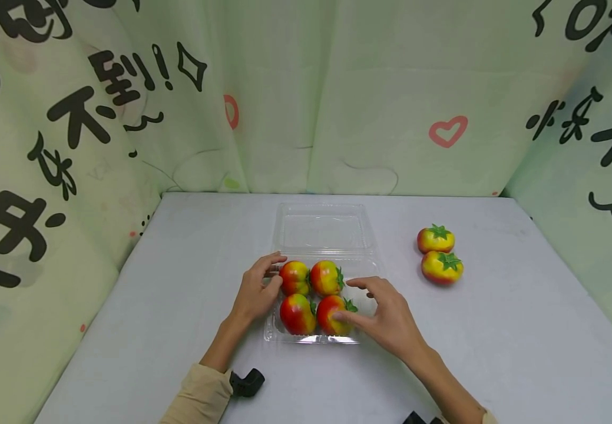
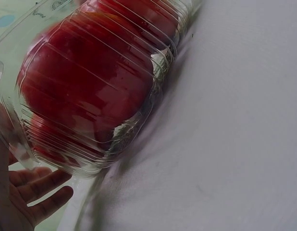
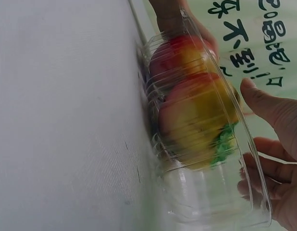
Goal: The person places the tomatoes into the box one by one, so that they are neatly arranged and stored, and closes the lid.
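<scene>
A clear plastic box (image 1: 279, 337) lies with its lid (image 1: 323, 228) folded back. Inside it sit several red-and-yellow tomatoes with green tops, among them a back-left tomato (image 1: 294, 278) and a front-right tomato (image 1: 332, 315). My left hand (image 1: 255, 292) is at the box's left side beside the back-left tomato, its fingers loosely extended (image 2: 43, 190). My right hand (image 1: 393, 318) hovers over the box's right side, thumb by the front-right tomato and fingers spread apart (image 3: 278, 154). Whether that thumb touches the tomato, I cannot tell.
Two more tomatoes, a farther one (image 1: 436, 239) and a nearer one (image 1: 442, 268), stand together on the white table (image 1: 512, 330) to the right of the box. Pale green curtains (image 1: 390, 100) with black lettering enclose the back and both sides.
</scene>
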`<state>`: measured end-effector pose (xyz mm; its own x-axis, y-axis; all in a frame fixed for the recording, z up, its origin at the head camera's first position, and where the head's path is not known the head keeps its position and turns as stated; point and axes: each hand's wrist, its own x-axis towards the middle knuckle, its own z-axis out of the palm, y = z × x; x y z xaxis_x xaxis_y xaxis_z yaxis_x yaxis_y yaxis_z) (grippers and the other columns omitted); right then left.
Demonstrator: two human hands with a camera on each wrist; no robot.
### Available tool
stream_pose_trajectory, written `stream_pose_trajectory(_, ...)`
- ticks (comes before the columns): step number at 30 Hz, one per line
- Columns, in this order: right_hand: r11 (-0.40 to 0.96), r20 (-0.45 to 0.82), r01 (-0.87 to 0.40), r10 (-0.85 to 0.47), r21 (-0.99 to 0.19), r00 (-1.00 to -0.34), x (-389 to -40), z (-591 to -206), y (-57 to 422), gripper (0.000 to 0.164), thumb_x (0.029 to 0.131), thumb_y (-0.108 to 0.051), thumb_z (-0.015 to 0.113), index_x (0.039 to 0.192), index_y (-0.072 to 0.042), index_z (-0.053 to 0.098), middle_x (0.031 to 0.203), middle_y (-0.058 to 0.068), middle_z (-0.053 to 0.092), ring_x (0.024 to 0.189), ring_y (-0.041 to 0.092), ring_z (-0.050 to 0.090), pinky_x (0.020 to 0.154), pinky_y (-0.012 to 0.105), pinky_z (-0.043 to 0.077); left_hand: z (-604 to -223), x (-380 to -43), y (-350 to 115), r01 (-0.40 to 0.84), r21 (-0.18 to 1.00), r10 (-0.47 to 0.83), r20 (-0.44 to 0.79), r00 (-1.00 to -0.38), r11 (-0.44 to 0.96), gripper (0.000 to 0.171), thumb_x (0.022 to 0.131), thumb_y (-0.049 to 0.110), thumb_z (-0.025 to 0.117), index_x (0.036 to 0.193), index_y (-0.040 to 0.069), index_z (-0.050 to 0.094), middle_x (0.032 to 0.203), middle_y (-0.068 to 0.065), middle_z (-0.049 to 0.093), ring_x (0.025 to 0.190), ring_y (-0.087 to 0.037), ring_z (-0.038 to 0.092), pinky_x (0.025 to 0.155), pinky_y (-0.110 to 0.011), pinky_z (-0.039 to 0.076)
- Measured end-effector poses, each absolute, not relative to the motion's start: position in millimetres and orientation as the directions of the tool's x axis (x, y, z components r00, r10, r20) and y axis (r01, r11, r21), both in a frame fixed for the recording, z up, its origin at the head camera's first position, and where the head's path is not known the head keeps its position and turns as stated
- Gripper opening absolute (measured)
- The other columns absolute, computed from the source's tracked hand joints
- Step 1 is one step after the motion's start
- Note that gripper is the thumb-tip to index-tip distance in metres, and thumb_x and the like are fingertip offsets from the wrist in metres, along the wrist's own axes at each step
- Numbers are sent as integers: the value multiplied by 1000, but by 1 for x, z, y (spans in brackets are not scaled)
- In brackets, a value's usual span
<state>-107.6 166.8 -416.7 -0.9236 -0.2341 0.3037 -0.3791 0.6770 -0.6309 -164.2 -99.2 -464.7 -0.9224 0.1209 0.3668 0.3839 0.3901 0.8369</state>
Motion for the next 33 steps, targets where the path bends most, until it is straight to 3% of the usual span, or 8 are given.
stream_pose_trajectory(9,670,407,-445,-227,-595,-885,-110,-418,177,56,69,-25,94,117,-8,72,112,9,74,97,28,65,80,49,58,-465,-163,-99,384,837,120,368,-922,390,42,87,4,51,125,-4,66,138,-25,61,102,-38,70,94,-52,58)
stream_pose_trajectory(33,714,391,-355,-124,-603,-912,-120,-421,199,48,76,-22,90,116,-5,71,113,11,72,99,33,65,84,51,58,-466,-163,-99,372,836,115,357,-927,404,42,88,6,53,127,-2,66,140,-24,60,104,-37,70,92,-52,58)
